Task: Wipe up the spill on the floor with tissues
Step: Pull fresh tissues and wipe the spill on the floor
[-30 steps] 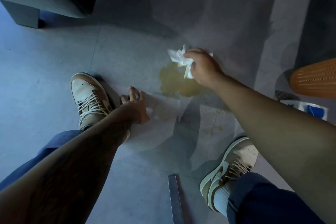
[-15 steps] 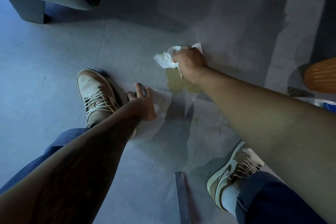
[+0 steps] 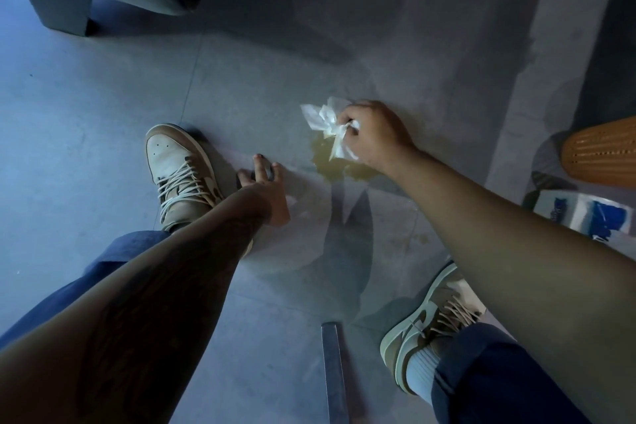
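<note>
- Since a second ago the right hand [image 3: 373, 134] has been working the tissue wad [image 3: 328, 129] back and forth over the yellow spill [image 3: 339, 165]; it is now sitting at the far edge of the puddle, the wad bunched and partly lifted where half a second ago it was pressed lower.
- The right fingers [image 3: 351, 122] are clenching the tissue, most of the paper flaring out to their left and one tail hanging down onto the liquid just below them.
- The left hand [image 3: 266, 194] is bracing flat on the floor [image 3: 103, 113], fingers spread and holding nothing, well to the left of the puddle.
- The step in hand appears to be the blotting itself, still early: much of the puddle is lying nearer the wrist than the fingers, plainly wet.
- The next move probably calls for dragging the wad back toward the wrist, pressing it flat.
- A tissue pack [image 3: 585, 213] is lying to the right of the right forearm, beside an orange ribbed object [image 3: 602, 155]; fresh sheets may be needed.
- The left shoe [image 3: 179, 169] is standing just left of the braced hand, the right shoe [image 3: 433, 323] under the right arm; neither is blocking the spill.
</note>
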A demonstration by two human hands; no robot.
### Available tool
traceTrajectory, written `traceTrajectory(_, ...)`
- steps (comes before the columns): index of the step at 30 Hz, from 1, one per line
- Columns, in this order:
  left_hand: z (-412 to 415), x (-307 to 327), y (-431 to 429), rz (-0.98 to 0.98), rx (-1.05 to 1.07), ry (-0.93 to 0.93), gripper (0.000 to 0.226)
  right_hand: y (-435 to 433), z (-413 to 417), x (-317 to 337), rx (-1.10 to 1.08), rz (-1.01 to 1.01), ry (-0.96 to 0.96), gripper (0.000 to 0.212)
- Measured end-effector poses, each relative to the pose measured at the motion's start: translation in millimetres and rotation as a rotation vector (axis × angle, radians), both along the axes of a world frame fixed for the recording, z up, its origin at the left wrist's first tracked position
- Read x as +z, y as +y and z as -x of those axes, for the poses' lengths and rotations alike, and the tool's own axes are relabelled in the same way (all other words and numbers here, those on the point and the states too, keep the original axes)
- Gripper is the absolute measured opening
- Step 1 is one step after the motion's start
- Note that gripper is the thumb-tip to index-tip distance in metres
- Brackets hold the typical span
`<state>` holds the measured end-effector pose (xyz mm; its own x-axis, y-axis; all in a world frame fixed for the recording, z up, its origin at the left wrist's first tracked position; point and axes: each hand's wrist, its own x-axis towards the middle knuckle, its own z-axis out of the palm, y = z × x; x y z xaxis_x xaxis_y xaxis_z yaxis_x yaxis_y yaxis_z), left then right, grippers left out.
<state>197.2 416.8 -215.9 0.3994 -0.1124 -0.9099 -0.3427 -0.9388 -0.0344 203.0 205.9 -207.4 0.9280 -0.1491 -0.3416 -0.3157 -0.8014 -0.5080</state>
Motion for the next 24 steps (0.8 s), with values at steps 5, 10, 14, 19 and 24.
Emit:
traceTrajectory(5, -3.0, -5.1, 4.6, 0.008, 0.02, 0.033, 0.098, 15.8, 26.8, -17.2, 0.21, 0.065, 0.061, 0.019)
traceTrajectory(10, -2.3, -7.5, 4.2, -0.016, 0.015, 0.032, 0.1, 22.6, 37.6, -25.7, 0.435, 0.235, 0.077, 0.04)
traceTrajectory(14, -3.1, -6.0, 3.6, -0.013, 0.052, 0.037, 0.102, 26.8, 26.0, -24.7, 0.428, 0.274, 0.126, 0.033)
traceTrajectory(19, -1.1, -1.3, -1.0, -0.027, 0.025, -0.004, 0.099, 39.7, 3.6, -13.8, 0.32, 0.29, 0.19, 0.031)
traceTrajectory(24, 1.0, -1.6, -1.0, -0.029, -0.029, -0.03, 0.098, 39.0, -15.8, 0.4, 0.115, 0.244, 0.145, 0.032)
